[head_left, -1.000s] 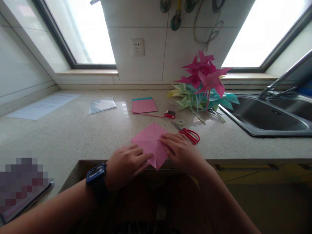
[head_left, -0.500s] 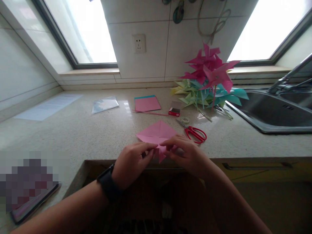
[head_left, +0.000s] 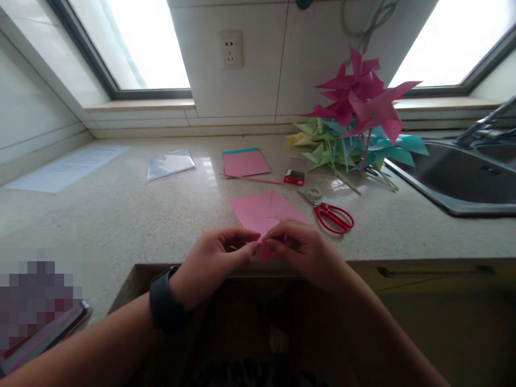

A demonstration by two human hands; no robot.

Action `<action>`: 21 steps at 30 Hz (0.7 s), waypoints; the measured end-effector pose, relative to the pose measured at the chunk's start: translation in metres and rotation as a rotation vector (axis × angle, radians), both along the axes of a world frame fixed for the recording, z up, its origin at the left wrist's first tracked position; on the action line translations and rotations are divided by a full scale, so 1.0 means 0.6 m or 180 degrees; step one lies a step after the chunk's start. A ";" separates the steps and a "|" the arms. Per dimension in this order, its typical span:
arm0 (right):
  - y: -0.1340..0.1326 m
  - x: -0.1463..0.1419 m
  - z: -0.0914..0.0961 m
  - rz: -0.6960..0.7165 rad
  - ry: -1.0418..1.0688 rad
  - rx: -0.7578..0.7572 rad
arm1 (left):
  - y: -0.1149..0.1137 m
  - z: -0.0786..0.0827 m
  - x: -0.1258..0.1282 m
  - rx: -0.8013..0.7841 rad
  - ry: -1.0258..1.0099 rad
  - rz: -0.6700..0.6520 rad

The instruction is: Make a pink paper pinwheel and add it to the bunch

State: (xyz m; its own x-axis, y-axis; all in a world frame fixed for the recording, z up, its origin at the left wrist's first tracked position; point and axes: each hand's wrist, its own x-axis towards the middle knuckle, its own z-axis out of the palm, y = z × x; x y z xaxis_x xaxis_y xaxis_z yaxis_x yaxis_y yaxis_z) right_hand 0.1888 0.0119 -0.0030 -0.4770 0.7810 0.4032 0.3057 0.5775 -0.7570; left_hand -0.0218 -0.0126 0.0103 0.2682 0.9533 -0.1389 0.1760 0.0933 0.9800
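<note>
A pink sheet of paper [head_left: 258, 208] with slits cut toward its middle lies at the counter's front edge, its near part lifted and bent. My left hand [head_left: 220, 250], a dark watch on its wrist, pinches the near part between thumb and index finger. Right beside it, my right hand [head_left: 300, 244] grips the same paper with thumb and fingertips, partly covering its right side. Just beyond my right hand lie red-handled scissors [head_left: 332, 217], with a roll of tape [head_left: 314, 192] by the blades.
Pink and teal paper squares [head_left: 245, 163], a thin pink stick [head_left: 252, 178] and a small red box [head_left: 294, 177] lie farther back. Paper pinwheels [head_left: 373, 113] stand by the sink [head_left: 447, 207]. A clear packet [head_left: 171, 164] and a printed sheet [head_left: 68, 166] are on the left.
My two hands have come closer together on the paper, and its near part is bent more. The view has shifted slightly, so the counter things appear higher.
</note>
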 end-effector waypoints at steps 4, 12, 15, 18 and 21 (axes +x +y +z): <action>0.001 -0.007 -0.002 -0.0220 -0.0010 -0.0070 | 0.002 0.001 -0.004 -0.0167 -0.0103 0.0063; 0.001 -0.016 -0.005 -0.0518 -0.0002 -0.0140 | 0.006 0.006 -0.005 -0.0322 -0.0124 0.0215; -0.002 -0.017 -0.005 -0.0574 0.0002 -0.0113 | 0.005 0.007 -0.002 -0.0345 -0.0167 0.0343; -0.005 -0.018 -0.004 -0.0548 0.0067 -0.0260 | 0.003 0.007 0.002 -0.0319 -0.0193 0.0406; -0.007 -0.020 -0.006 -0.0520 0.0196 -0.0459 | 0.002 0.005 0.006 -0.0272 -0.0258 0.0407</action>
State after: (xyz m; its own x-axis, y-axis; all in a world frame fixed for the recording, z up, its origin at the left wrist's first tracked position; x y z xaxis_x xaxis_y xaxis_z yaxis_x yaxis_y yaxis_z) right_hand 0.1766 0.0079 -0.0064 -0.3173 0.8975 0.3062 0.3369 0.4085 -0.8483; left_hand -0.0183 -0.0115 0.0135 0.1590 0.9660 -0.2038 0.0781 0.1934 0.9780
